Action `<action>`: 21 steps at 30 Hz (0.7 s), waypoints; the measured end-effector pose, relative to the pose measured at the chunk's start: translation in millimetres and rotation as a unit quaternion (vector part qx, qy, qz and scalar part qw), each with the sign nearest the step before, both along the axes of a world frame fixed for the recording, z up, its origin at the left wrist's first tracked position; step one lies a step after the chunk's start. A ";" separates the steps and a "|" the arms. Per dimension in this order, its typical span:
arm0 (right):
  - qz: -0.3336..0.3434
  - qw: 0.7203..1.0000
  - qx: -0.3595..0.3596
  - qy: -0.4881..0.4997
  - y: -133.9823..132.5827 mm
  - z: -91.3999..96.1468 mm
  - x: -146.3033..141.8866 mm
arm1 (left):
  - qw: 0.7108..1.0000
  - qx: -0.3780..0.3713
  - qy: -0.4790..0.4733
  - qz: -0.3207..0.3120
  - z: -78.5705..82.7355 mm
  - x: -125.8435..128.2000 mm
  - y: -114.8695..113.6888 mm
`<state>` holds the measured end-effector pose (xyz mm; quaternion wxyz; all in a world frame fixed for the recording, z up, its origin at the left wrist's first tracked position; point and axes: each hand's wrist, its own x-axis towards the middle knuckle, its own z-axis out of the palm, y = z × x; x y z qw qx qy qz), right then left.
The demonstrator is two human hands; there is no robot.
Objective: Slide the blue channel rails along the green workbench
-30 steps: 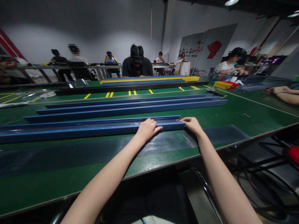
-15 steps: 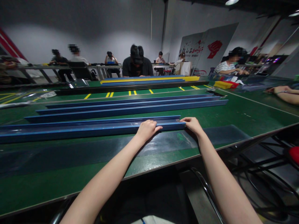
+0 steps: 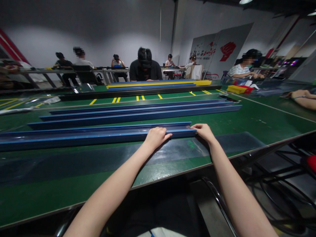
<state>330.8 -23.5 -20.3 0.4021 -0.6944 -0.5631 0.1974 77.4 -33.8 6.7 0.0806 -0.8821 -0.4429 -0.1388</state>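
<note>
A long blue channel rail [image 3: 86, 135] lies across the green table [image 3: 247, 121] close to me. My left hand [image 3: 155, 137] rests on its near wall, fingers curled over the edge and gripping it. My right hand [image 3: 203, 131] pinches the rail's right end with closed fingers. A clear plastic sheet [image 3: 177, 149] lies on the table just in front of the rail, under both wrists.
Several more blue rails [image 3: 138, 113] lie parallel farther back, then a black strip and a yellow and blue stack [image 3: 158, 85]. A person in black sits opposite; others sit behind and at right. Another person's forearm [image 3: 302, 98] rests at the right edge.
</note>
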 end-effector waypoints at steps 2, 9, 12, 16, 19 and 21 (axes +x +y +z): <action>0.001 1.000 0.002 0.000 0.1 -0.6 0.2 | 1.000 -0.009 0.012 0.007 2.7 2.3 -2.3; -0.003 1.000 0.000 -0.002 -0.6 1.5 -0.6 | 0.998 -0.022 0.038 0.036 5.6 9.3 -7.9; -0.008 1.000 -0.011 0.007 -1.5 2.6 -1.5 | 0.998 -0.022 0.035 0.036 5.0 9.9 -8.1; -0.009 1.000 -0.010 0.015 -2.2 2.5 -2.4 | 0.998 -0.028 0.034 0.041 5.6 10.1 -7.4; -0.007 1.000 -0.003 0.016 -2.4 1.9 -2.5 | 0.998 -0.030 0.036 0.044 6.2 10.1 -6.7; -0.006 1.000 0.001 0.011 -2.4 1.6 -2.4 | 0.998 -0.029 0.037 0.046 6.0 10.0 -6.3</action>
